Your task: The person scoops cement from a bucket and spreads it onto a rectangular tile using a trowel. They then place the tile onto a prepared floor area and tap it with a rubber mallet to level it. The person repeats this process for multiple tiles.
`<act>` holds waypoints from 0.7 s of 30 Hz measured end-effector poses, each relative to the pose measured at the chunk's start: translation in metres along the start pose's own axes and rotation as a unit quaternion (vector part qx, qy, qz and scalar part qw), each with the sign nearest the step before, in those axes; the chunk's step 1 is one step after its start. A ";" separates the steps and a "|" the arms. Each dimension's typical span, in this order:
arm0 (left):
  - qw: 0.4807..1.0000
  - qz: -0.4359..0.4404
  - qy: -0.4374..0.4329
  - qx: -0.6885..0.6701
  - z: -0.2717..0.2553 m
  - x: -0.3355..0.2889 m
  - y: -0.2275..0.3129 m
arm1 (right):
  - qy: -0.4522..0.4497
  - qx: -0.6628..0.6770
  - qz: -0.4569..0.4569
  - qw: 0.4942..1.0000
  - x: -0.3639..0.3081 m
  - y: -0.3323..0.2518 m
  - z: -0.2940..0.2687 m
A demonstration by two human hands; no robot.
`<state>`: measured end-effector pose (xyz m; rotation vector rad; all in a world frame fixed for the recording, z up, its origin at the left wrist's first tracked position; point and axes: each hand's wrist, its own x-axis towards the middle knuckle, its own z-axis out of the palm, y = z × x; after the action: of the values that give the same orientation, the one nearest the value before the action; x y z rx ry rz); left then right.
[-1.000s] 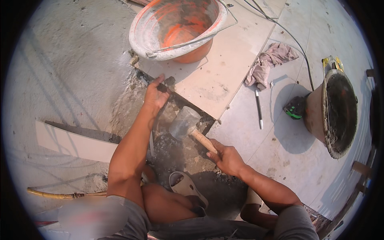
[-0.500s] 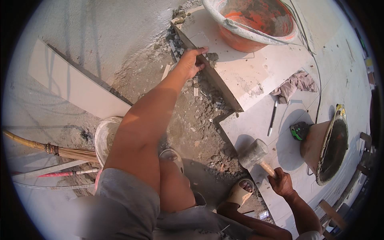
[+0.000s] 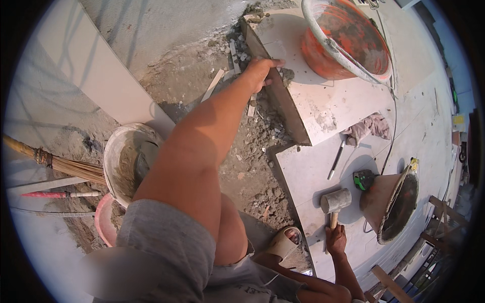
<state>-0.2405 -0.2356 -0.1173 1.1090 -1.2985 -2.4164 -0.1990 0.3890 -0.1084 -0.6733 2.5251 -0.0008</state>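
My left hand (image 3: 262, 73) is closed over the edge of a pale step tile (image 3: 316, 108), with one finger on its top and the rest down its brown front face (image 3: 288, 108). A lump of wet mortar (image 3: 286, 76) lies beside the fingertips. Over the lower tiled floor (image 3: 303, 177), my right hand (image 3: 336, 240) grips the wooden handle of a grey-headed mallet (image 3: 336, 200). The mallet's head points away from me, apart from the step. Where exactly the left fingers press is partly hidden.
An orange basin (image 3: 328, 55) stands on the step. Nearby are a rag (image 3: 371, 127), a marker (image 3: 337, 159), a green-black tool (image 3: 362, 179) and a tilted bucket (image 3: 376, 204). Rubble (image 3: 270, 194) fills the gap along the step. Leftward are a mortar bucket (image 3: 115, 164), broom (image 3: 76, 166) and long tile (image 3: 96, 65).
My right hand has shifted left and nearer me, and the mallet has turned so its head points away. My left hand stays on the step edge. The view has turned, showing more of the left bucket.
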 end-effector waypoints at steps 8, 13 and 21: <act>1.000 -0.003 0.003 0.006 -0.002 0.005 -0.002 | -0.038 0.000 0.053 0.998 0.006 -0.011 -0.002; 1.000 -0.010 0.015 0.000 0.003 -0.001 0.002 | -0.049 0.002 0.030 0.998 0.006 -0.004 0.001; 1.000 -0.016 0.007 0.002 -0.002 0.002 -0.003 | -0.050 0.004 0.093 0.994 0.007 -0.018 -0.004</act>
<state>-0.2405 -0.2364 -0.1211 1.1554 -1.2914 -2.4244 -0.1978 0.3700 -0.1062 -0.4217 2.4799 0.0861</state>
